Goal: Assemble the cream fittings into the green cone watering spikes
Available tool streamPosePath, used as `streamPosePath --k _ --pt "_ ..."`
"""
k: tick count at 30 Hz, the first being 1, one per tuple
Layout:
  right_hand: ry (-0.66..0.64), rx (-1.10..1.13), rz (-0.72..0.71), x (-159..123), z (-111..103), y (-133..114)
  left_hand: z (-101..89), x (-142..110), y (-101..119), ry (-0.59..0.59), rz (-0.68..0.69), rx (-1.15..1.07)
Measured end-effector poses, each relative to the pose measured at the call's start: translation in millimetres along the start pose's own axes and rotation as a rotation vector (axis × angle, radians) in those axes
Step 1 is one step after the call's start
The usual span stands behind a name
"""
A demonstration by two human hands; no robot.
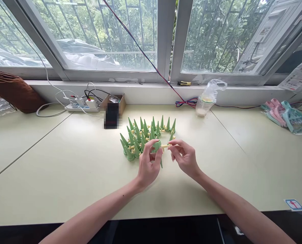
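My left hand [150, 166] is closed on a green cone-shaped piece [156, 145], whose round base faces up and right between thumb and fingers. In the fingertips of my right hand [185, 158] is a small pale-yellow stick-like piece [165, 146]. Its inner end meets the green piece, or nearly so; I cannot tell whether the two are joined. Just beyond both hands stand several green cones [130, 156], points up, in rows on the table, with small yellow pieces among them. My left hand hides part of this group.
The pale table [77, 179] runs back to a windowsill. At the back are a power strip [82, 107] with cables, a small cardboard box [122, 101], a dark pixelated object [112, 116], a plastic cup [203, 106] in a bag, and pink and teal dustpan-like items [295, 117] at right.
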State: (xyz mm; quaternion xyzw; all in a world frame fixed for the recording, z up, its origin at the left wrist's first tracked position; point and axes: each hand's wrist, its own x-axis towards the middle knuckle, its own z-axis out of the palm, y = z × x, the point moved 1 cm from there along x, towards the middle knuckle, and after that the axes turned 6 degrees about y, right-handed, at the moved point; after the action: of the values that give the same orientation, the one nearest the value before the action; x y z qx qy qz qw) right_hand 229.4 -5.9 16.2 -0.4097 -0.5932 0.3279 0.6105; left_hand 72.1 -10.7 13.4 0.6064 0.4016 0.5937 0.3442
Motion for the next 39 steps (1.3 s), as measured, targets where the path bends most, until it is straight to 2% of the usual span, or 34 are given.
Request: streamPosePath --k 11,25,39 --pt "-0.058 0.005 -0.048 -0.2 0.3 1.2 0.0 0.3 4.3 -0.001 0.060 0.064" --pt "-0.064 -0.012 -0.105 0.6 -0.4 1.2 0.5 0.7 7.8 -0.040 0.167 0.110" --pt "-0.075 -0.006 -0.099 0.5 0.1 1.6 0.8 0.4 8.2 -0.050 0.176 0.109"
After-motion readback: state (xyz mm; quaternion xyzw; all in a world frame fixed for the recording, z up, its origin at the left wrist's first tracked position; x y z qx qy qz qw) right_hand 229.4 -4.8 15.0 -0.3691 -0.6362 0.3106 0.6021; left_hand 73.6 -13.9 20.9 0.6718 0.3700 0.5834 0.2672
